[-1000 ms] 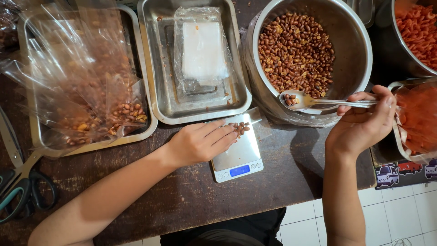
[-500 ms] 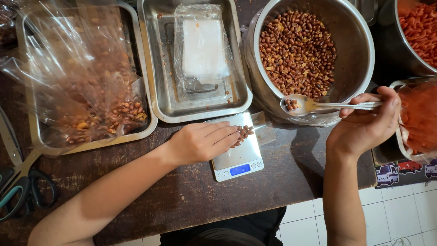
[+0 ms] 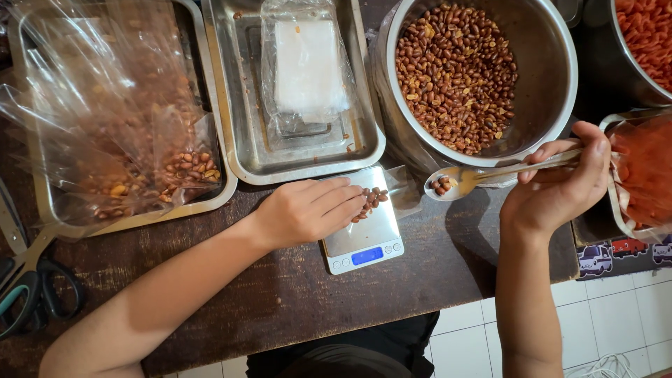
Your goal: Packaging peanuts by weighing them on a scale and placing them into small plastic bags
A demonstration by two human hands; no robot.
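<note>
Since the earlier frame, the spoon (image 3: 462,178) had come down off the pot rim toward the scale (image 3: 364,234), and the left hand (image 3: 308,210) had barely shifted. Near the front edge of the tabletop (image 3: 280,301), the small digital scale carried a little heap of peanuts (image 3: 369,201). The left hand lay flat and open on the scale, fingertips touching the peanuts, gripping nothing. The right hand (image 3: 560,189) was closed around the spoon handle; the bowl of the spoon held a few peanuts, just beside the scale. Scissors (image 3: 31,294) lay at the left edge. Farther back stood a tray (image 3: 49,210) of bagged peanuts, a second tray (image 3: 231,140) holding clear bags, and a steel pot (image 3: 546,105) of peanuts.
</note>
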